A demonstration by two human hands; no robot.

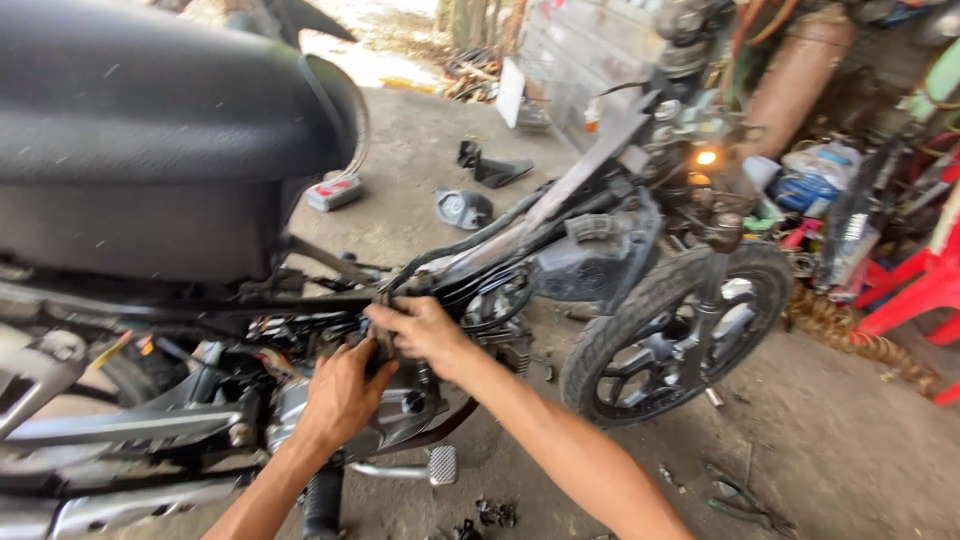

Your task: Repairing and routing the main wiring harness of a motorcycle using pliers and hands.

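Motorcycle (560, 240) is stripped: side fairings are off, frame spine, wiring and hoses are exposed across the centre of the frame. Seat (150, 110) is still on, filling the upper left. Front wheel (672, 335) is still fitted, right of centre.

Both hands are in the engine bay, lower centre. Left hand (342, 392) is pressed against the engine (400, 415), fingers curled round a small dark part just above the case; I can't tell what the part is. Right hand (425, 330) comes in from the lower right, fingers pinched on the same dark part at the cable bundle (480, 285). Both are gripping, neither is loose.

Judging from the layout, teardown looks well advanced:
- black plastic cover (462, 208) lies on the concrete floor (830, 440), upper centre
- second black panel piece (492, 168) lies just beyond it
- small red-and-white box (335, 192) sits on the floor below the seat's edge
- loose bits and hand tools (735, 495) are scattered at lower right

Still mounted: engine, foot peg (442, 465), wheel, fork, headlight area with the amber lamp (706, 157) lit. Work appears to be mid-stage at the wiring or hose level around the engine top. No reassembly of panels is visible.

Red plastic chair (915, 290) stands at the right edge amid clutter.
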